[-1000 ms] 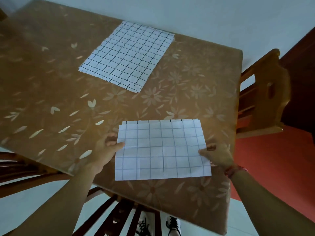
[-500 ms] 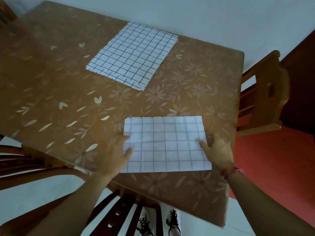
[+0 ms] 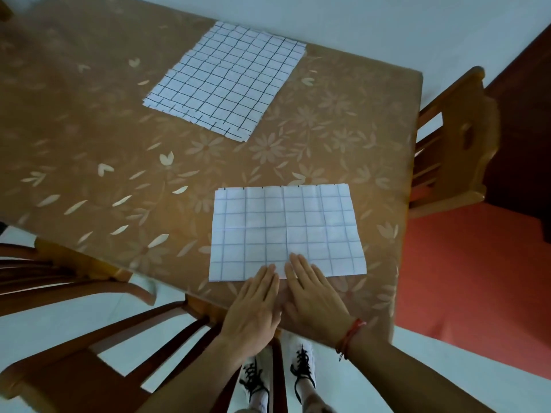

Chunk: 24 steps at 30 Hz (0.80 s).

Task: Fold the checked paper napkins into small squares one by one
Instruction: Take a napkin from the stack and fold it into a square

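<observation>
A checked paper napkin [image 3: 286,228], folded once, lies flat near the front edge of the table. My left hand [image 3: 253,308] and my right hand [image 3: 313,299] rest side by side, palms down, fingers straight and together. Their fingertips press on the middle of the napkin's near edge. Neither hand holds anything. Farther back lies a stack of unfolded checked napkins [image 3: 226,79] with darker grid lines, well out of reach of both hands.
The table [image 3: 89,144] wears a brown cloth with pale flowers. A wooden chair [image 3: 453,144] stands at the right side, and another chair [image 3: 74,338] is at the front left. My shoes [image 3: 277,374] show below the table's edge.
Both hands left the napkin's left and right sides and came together at the middle of its near edge, now lying flat on it. The napkin stays put.
</observation>
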Motion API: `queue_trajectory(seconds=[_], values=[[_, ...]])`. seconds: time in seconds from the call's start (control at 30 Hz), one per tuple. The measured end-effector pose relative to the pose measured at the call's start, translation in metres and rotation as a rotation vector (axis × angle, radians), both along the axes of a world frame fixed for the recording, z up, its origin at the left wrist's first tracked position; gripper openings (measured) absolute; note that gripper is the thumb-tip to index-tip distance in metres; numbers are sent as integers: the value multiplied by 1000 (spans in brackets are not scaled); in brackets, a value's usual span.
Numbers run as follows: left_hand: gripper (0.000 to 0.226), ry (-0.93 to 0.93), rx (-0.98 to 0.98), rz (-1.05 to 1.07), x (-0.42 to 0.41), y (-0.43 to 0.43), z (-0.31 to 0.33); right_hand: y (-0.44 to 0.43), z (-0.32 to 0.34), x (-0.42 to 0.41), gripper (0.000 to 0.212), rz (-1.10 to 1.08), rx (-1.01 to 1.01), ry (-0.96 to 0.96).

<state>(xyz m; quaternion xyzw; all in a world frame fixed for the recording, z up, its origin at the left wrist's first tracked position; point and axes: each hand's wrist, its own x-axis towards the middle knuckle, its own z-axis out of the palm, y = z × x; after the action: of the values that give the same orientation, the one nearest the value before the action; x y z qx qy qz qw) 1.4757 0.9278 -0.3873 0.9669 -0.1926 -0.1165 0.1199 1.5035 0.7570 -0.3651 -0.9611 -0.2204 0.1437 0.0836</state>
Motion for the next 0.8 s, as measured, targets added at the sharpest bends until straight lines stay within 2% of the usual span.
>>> queue_trajectory(seconds=[0.2, 0.33, 0.5, 0.67, 0.8], values=[[66, -24, 30, 0, -1, -2, 1, 1, -4, -3, 68, 71, -39, -13], [72, 1, 62, -24, -3, 4, 1, 0, -8, -6, 77, 170, -70, -10], [66, 15, 76, 74, -6, 23, 2, -13, -10, -7, 76, 77, -82, 28], [71, 12, 141, 153, -12, 48, -1, -47, -8, -5, 73, -33, -123, 32], [77, 9, 193, 164, -16, 61, -5, -82, -7, -8, 85, -202, -179, 64]])
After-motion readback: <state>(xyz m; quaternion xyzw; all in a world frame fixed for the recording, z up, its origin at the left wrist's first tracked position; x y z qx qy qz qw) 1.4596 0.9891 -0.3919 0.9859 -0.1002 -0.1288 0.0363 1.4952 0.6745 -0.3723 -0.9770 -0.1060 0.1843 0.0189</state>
